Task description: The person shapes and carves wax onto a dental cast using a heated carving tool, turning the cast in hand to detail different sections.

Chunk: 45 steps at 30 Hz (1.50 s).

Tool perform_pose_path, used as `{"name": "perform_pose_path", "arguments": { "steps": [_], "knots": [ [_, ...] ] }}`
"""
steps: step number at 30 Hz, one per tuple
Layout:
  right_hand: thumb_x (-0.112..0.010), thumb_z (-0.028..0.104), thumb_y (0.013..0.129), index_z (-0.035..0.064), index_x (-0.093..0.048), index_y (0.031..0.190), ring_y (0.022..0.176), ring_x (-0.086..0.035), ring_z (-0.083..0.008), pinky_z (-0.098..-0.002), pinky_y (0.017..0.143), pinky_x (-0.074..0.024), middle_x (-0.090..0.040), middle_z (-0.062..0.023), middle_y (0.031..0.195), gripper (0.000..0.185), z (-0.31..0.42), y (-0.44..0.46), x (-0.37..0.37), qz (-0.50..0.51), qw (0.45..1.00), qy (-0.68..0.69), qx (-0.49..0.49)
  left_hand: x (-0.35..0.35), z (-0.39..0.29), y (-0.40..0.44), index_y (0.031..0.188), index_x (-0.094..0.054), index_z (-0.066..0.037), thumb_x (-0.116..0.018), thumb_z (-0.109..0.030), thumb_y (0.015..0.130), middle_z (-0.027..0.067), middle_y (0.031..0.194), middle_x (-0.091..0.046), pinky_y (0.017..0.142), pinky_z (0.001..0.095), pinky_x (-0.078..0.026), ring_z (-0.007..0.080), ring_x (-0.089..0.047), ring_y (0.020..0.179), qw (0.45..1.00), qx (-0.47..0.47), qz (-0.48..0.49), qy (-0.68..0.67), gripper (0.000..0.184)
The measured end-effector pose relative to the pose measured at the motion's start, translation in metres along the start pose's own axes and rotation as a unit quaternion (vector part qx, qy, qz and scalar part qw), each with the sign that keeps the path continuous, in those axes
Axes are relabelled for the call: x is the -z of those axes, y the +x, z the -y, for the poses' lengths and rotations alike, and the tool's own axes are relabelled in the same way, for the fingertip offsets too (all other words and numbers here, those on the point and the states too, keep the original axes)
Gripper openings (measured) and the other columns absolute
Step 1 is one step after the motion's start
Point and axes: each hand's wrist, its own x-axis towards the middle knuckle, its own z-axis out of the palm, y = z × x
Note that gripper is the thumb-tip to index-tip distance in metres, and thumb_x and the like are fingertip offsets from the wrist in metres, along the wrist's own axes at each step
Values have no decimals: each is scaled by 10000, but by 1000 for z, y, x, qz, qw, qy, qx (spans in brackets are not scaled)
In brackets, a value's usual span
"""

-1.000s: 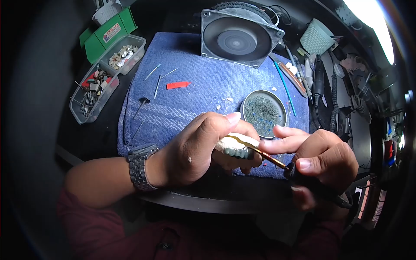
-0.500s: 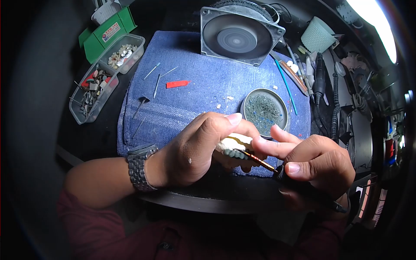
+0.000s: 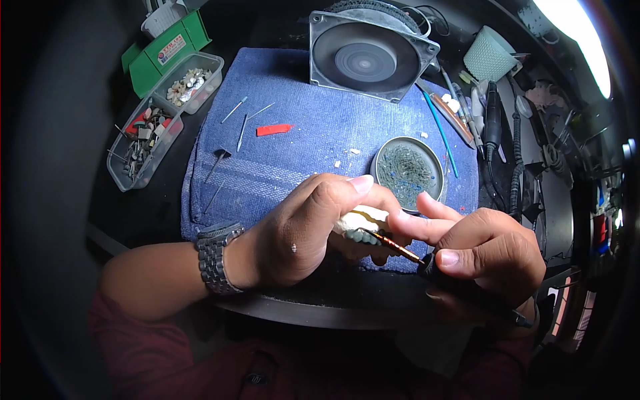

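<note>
A cream dental cast [image 3: 355, 220] is gripped in my left hand [image 3: 293, 230], thumb across its top and fingers curled around behind it. Along its near side runs a row of green wax teeth [image 3: 361, 236]. My right hand [image 3: 499, 252] pinches a black-handled wax carver [image 3: 403, 250] with a slim copper-coloured shaft. The carver's tip meets the green wax, though the exact contact is too small to make out. The right index fingertip rests by the cast's right end. Just beyond the hands sits a round dish [image 3: 408, 175] of green wax shavings.
A blue towel [image 3: 287, 87] covers the bench, with a red strip [image 3: 274, 129] and several thin burs on it. A fan [image 3: 365, 61] stands at the back. To the left is a divided plastic box [image 3: 155, 163]; to the right, a handpiece [image 3: 492, 113] and other tools.
Almost nothing differs. The right hand and carver have shifted very slightly to the left, while the left hand keeps its hold on the dental cast.
</note>
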Motion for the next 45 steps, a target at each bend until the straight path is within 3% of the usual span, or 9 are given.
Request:
{"name": "perform_pose_path", "arguments": {
  "steps": [11, 18, 23, 27, 29, 31, 34, 42, 45],
  "knots": [
    [-719, -98, 728, 9, -560, 1034, 1026, -614, -453, -613, 1021, -343, -540, -107, 817, 361, -1, 0, -1, -7, 1000, 3, 3, 3, 10, -2, 1057, -517, 49, -237, -155, 1024, 187, 1033, -609, 700, 301, -555, 216, -657, 797, 995, -83, 14, 46, 348],
    [-724, -96, 729, 6, -556, 1018, 1032, -613, -448, -616, 1023, -341, -538, -111, 819, 350, -3, -1, -2, -10, 1000, 8, 10, 3, -6, 3, 1026, -585, 26, -231, -277, 983, 139, 914, -637, 689, 265, -506, 165, -622, 770, 998, 33, 35, -42, 468],
    [-729, 82, 807, 31, -483, 1062, 986, -637, -431, -609, 1012, -376, -527, -109, 824, 358, -3, -3, -1, -29, 999, 9, 17, -8, -15, 2, 978, -626, 43, -233, -423, 897, 123, 854, -641, 720, 273, -454, 167, -583, 780, 998, 67, -19, 12, 614],
    [-630, 206, 898, 39, -442, 1082, 782, -645, -292, -437, 808, -489, -497, -101, 810, 312, -9, -9, -1, -188, 980, -64, 22, -6, -27, 7, 966, -647, 68, -236, -490, 852, 134, 848, -652, 719, 272, -447, 172, -582, 778, 995, 85, 19, 58, 702],
    [-551, 103, 904, 7, -500, 1044, 621, -564, -152, -265, 590, -453, -505, -93, 800, 177, -16, -8, 10, -202, 956, -212, 32, -8, -19, 6, 966, -651, 72, -233, -495, 846, 145, 856, -656, 732, 269, -450, 177, -591, 790, 995, 55, -2, 83, 715],
    [-567, 19, 832, -16, -546, 833, 576, -534, -88, -217, 540, -394, -534, -66, 674, 41, -12, 0, 8, -180, 940, -265, -113, -9, -18, 6, 966, -653, 74, -232, -499, 842, 151, 859, -657, 745, 268, -453, 181, -598, 801, 995, 46, -3, 89, 722],
    [-619, 13, 785, -8, -503, 700, 440, -456, -84, -231, 449, -330, -483, -42, 515, 145, -22, 5, 4, -145, 930, -286, -182, -8, -21, 7, 963, -651, 76, -234, -502, 839, 153, 860, -658, 758, 269, -456, 185, -603, 815, 995, 47, 11, 85, 724],
    [-623, 14, 796, -13, -485, 686, 426, -449, -87, -237, 446, -338, -475, -49, 496, 179, -24, 5, 6, -115, 929, -279, -212, -8, -22, 7, 962, -651, 71, -226, -495, 853, 147, 829, -661, 731, 265, -456, 180, -603, 790, 995, 52, 12, 83, 716],
    [-624, 26, 828, -13, -536, 718, 449, -487, -70, -211, 463, -371, -517, -23, 522, 146, -30, 3, 3, -178, 938, -249, -166, -7, -24, 6, 965, -651, 60, -209, -492, 866, 136, 802, -662, 690, 258, -450, 172, -599, 757, 994, 92, 16, 62, 714]
  ]
}}
